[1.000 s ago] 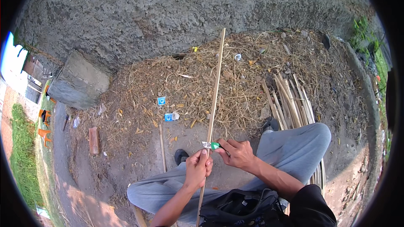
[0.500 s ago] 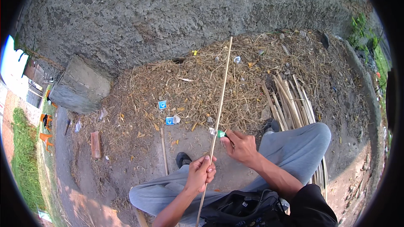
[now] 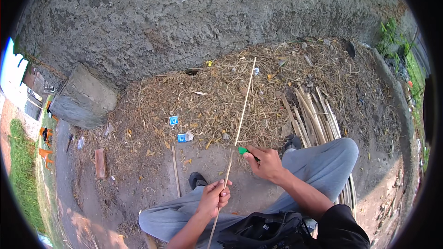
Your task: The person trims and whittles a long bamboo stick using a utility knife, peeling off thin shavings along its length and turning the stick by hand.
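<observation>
A long, thin, pale bamboo strip [image 3: 245,97] runs from near my lap out over the dry litter, tilted slightly right at its far end. My left hand [image 3: 213,199] is closed around its lower part, thumb on top. In my right hand [image 3: 266,163] is a small knife with a green handle [image 3: 242,150], gripped with thumb and fingers. Its short blade meets the strip a little beyond my left hand; the exact contact is too small to make out. Both forearms pass over my crossed legs in grey trousers.
Beside my right knee lies a bundle of split bamboo strips [image 3: 318,120]. One loose strip [image 3: 176,170] is left of my foot. Ahead rises a rough grey wall [image 3: 198,23], with a concrete block [image 3: 87,94] at left. A brick [image 3: 100,163] and blue packets [image 3: 182,137] lie around.
The bamboo strip has slid toward me, so its far tip sits nearer. My left hand has shifted slightly left and down with it, while the knife stays at the strip.
</observation>
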A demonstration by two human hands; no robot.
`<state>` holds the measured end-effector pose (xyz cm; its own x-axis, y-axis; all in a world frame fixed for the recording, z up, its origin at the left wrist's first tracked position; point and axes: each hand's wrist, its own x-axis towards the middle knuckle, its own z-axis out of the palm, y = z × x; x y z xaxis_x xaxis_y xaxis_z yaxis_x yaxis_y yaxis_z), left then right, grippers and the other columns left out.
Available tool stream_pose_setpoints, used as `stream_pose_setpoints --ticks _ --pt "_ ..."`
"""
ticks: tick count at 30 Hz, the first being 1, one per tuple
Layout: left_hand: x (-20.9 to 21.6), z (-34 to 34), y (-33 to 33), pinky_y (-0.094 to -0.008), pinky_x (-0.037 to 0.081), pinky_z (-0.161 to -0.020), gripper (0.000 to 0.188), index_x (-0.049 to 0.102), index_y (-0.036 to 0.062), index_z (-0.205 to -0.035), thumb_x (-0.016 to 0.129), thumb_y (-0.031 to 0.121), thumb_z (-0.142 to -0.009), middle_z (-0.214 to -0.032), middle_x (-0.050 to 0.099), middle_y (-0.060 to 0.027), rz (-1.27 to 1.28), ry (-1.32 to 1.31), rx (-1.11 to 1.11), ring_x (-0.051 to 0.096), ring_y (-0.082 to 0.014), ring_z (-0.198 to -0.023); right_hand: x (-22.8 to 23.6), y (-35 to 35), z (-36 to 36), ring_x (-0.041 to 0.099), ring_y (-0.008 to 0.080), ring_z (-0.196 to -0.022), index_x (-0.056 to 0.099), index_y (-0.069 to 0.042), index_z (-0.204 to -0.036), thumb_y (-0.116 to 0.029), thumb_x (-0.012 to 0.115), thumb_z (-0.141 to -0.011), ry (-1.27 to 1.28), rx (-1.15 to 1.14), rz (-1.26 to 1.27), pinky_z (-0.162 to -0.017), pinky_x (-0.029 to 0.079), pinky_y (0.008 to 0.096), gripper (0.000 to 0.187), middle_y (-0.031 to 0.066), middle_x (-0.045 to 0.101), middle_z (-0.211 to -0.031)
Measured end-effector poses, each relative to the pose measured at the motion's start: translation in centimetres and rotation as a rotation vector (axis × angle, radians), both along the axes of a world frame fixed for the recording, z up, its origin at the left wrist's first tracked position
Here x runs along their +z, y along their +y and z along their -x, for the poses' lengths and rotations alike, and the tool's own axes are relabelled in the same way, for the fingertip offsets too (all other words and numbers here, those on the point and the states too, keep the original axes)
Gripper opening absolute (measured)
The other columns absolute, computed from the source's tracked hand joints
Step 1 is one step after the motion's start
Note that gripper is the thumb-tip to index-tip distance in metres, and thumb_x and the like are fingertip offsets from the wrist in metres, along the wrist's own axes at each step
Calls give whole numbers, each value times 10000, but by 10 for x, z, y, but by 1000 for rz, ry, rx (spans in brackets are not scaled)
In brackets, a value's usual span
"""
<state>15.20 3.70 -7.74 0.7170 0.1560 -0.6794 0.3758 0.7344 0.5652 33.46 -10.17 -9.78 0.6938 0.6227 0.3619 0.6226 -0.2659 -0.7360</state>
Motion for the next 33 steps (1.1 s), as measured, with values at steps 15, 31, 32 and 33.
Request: stream_pose_setpoints --ticks 15,31,32,33 --pt "-6 -4 4 -203 161 -384 250 559 26 -1037 452 252 -1039 -648 394 28 54 -119 63 249 -25 -460 -4 -2 31 599 275 -472 650 -140 -1017 -331 657 -892 -147 224 110 -393 468 392 228 47 614 -647" --pt "10 -3 -6 -192 139 -372 249 551 30 -1024 452 257 -1041 -651 379 32 8 -106 109 235 -16 -463 -3 6 32 557 243 -414 648 -131 -995 -342 679 -879 -285 103 85 -346 415 374 243 28 557 -592" --pt "9 -4 -7 -190 138 -371 251 551 30 -1023 450 259 -1042 -652 378 33 18 -103 107 235 -16 -464 -5 7 30 557 243 -414 648 -131 -995 -342 679 -879 -285 101 83 -346 415 374 243 28 557 -592" --pt "9 -4 -8 -189 138 -370 253 551 30 -1022 447 260 -1043 -654 378 33 29 -101 104 236 -15 -466 -8 8 28 562 249 -419 649 -130 -998 -340 676 -882 -259 86 92 -352 420 382 242 33 566 -596"
